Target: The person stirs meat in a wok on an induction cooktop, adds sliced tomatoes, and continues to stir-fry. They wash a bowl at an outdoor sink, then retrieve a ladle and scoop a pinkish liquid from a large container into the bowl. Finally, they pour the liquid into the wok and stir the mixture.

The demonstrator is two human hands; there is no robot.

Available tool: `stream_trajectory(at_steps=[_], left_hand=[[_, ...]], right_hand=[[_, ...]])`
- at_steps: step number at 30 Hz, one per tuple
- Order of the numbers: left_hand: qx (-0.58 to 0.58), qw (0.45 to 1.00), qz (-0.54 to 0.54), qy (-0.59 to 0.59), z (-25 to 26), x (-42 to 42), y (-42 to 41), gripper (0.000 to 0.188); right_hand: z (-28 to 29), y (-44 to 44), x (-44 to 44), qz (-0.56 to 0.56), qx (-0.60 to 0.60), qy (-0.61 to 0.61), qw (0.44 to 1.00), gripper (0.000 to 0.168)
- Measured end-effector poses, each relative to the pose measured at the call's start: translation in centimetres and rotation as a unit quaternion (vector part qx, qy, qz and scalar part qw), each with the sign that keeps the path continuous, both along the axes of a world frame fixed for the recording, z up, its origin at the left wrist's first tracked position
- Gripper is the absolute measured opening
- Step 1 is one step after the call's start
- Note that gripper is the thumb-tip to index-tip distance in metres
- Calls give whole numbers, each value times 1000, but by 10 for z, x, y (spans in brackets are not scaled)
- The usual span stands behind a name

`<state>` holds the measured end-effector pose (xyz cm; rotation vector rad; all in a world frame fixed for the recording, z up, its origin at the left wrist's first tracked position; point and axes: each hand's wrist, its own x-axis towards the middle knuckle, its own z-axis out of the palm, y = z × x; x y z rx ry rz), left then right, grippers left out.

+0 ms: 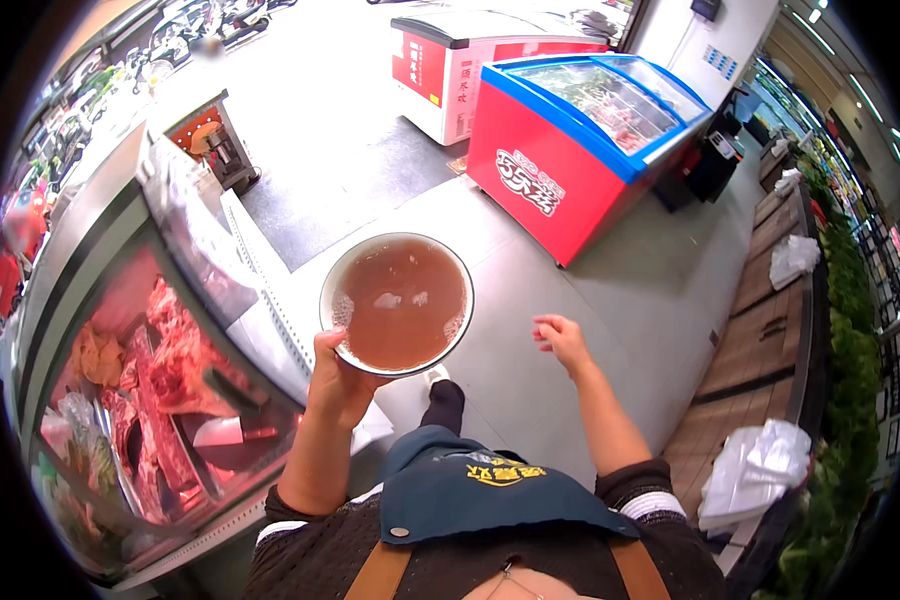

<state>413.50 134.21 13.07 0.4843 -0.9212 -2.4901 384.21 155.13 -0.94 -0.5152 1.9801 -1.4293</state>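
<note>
My left hand [341, 382] holds a round bowl [399, 304] by its lower left side, thumb at the rim and the other fingers beneath. Brown, cloudy liquid with bubbles at its edges fills most of the bowl, which has a dark rim. To the right of the bowl, my right hand [562, 341] hangs in the air over the tiled floor, touching nothing, its fingers loosely bent. A dark blue apron [495, 495] with yellow writing covers my front.
At left stands a glass display case [90, 247] with raw meat [154, 405] and a cleaver [221, 431]. A red chest freezer [547, 180] stands ahead. Along the right runs a wood-panelled counter [757, 322] with plastic bags [754, 472] and leafy greens [851, 360].
</note>
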Motion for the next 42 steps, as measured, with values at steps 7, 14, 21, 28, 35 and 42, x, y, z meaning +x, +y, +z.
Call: stream_trajectory(at_steps=[7,14,21,28,35,42], left_hand=[[-8,997,69,-32,-15,-177,-187,60],[5,991,112,-75,-23,-319,-398,64],[20,978,200,-50,-12,-457,-620,68],[16,983,171,-58,-4,-597,-871,65],[-22,981,147,-123,-12,-714,-1142,69],[9,994,63,-91,-12,-873,-1409,66]], right_hand=[[-76,-92,-160,-17,155,-95,983,17],[-172,-95,-285,-218,408,-322,826,16],[-218,-341,-516,-311,425,-279,803,24],[-106,-971,-707,33,66,-54,996,20],[-7,-1246,-723,263,-66,-70,960,26],[14,-1315,-854,-26,-75,-104,991,25]])
